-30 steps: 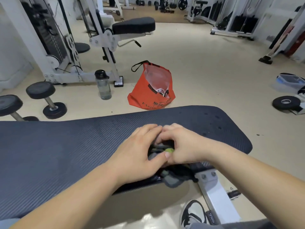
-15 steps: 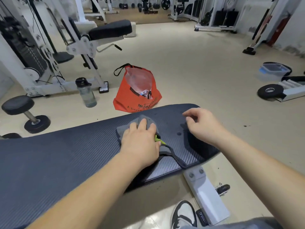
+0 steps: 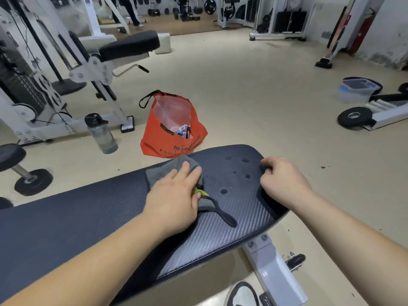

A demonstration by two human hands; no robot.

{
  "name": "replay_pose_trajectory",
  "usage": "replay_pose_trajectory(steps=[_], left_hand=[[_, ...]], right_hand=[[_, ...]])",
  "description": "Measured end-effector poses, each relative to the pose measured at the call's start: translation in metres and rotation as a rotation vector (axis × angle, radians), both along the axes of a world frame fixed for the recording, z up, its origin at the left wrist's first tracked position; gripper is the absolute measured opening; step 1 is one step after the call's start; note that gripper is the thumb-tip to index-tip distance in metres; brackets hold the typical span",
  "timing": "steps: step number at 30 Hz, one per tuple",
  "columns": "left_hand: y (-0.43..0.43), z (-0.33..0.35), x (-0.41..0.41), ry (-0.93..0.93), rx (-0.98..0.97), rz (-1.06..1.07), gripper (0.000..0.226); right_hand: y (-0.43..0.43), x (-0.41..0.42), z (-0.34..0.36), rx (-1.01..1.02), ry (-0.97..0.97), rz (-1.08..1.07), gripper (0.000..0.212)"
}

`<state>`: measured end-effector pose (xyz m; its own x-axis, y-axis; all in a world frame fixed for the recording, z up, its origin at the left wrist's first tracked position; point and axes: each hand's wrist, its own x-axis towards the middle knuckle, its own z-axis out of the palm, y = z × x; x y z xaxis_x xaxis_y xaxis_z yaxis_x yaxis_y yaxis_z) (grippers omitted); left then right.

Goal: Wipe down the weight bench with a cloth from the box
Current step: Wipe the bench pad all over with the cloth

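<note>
The dark textured weight bench (image 3: 77, 221) runs across the lower half of the view, its end at the right. A grey cloth (image 3: 164, 171) with a yellow-green tag and dark hem lies on the pad near the far edge. My left hand (image 3: 174, 195) presses flat on the cloth, fingers spread. My right hand (image 3: 282, 180) curls over the bench's right end, gripping its edge. Several water drops (image 3: 235, 173) sit on the pad between the hands. A clear plastic box (image 3: 355, 90) with a blue label stands on the floor at far right.
An orange bag (image 3: 174, 131) and a water bottle (image 3: 102, 135) stand on the floor just beyond the bench. A white machine with a black pad (image 3: 130, 45) fills the left. Dumbbells (image 3: 26, 173) lie at left, a weight plate (image 3: 354, 117) at right. My shoe (image 3: 241, 294) shows below.
Both hands were bunched on the cloth at the near edge. The left hand has spread the cloth and slid it to the far side; the right hand moved off to the bench end.
</note>
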<state>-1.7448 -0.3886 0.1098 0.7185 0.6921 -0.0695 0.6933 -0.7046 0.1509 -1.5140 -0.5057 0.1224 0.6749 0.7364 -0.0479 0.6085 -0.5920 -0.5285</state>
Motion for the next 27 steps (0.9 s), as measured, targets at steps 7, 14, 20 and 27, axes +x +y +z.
replay_pose_trajectory(steps=[7,14,20,27], left_hand=[[0.057,0.013,0.025,-0.041,-0.080,-0.007,0.068],[0.023,0.013,0.010,-0.096,-0.150,-0.289,0.071],[0.019,0.010,0.035,-0.202,-0.074,0.029,0.071],[-0.042,0.006,0.014,-0.169,-0.039,-0.384,0.073]], right_hand=[[0.003,-0.004,-0.001,-0.105,-0.081,-0.004,0.039],[0.006,-0.004,0.002,-0.154,-0.081,-0.001,0.038],[0.003,-0.005,0.005,-0.156,-0.057,0.010,0.044],[0.002,-0.002,0.002,-0.131,-0.073,0.019,0.044]])
